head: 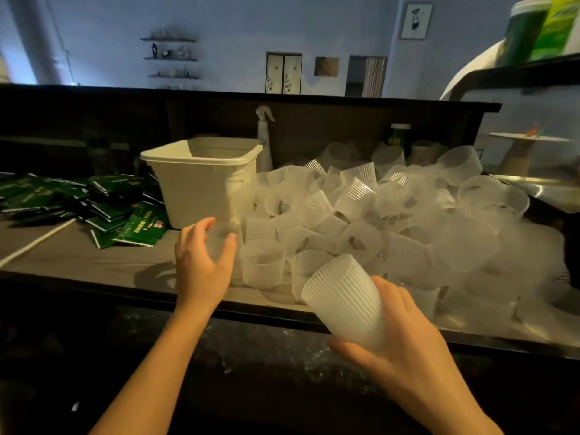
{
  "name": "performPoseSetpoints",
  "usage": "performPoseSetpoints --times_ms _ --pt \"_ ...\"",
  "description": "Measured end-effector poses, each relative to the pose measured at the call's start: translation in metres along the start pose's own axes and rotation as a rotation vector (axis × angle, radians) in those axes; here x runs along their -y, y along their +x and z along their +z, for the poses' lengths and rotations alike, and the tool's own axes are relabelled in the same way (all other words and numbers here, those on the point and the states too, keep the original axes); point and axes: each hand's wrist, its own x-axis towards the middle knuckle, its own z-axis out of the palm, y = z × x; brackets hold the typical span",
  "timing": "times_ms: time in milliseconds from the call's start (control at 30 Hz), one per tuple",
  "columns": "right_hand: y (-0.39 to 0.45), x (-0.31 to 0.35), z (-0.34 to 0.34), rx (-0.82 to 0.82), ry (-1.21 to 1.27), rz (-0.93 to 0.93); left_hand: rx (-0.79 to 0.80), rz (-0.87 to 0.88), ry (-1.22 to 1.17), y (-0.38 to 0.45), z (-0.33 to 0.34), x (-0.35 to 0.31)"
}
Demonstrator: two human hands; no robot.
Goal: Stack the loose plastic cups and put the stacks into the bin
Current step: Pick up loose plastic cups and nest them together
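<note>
Right hand (405,340) grips a ribbed cup (345,296), mouth toward 10 o'clock, ready for nesting. Left hand (204,262) curls around a loose cup (219,237), blurry, probably pinching it. Bin (201,180) at 12 o'clock of it on the surface (78,255); cup pile (392,215) at 3.

The right hand (405,350) holds a ribbed translucent cup (345,296) tilted, its mouth toward the lower right, near the counter (94,259) edge. The left hand (204,265) curls around a blurred clear cup (219,237) beside the cream bin (201,183). A heap of loose cups (392,215) spreads right of the bin. Green packets (94,202) lie at the left, a spray bottle (264,142) behind the bin.
</note>
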Motion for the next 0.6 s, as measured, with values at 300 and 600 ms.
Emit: performPoseSetpoints --times_ms 300,600 --pt "0.018 0.007 -0.004 0.048 0.043 0.044 0.408 0.423 0.527 0.089 0.037 -0.032" --pt "0.027 0.002 -0.009 0.065 0.078 0.060 0.539 0.733 1.058 0.135 0.048 -0.029"
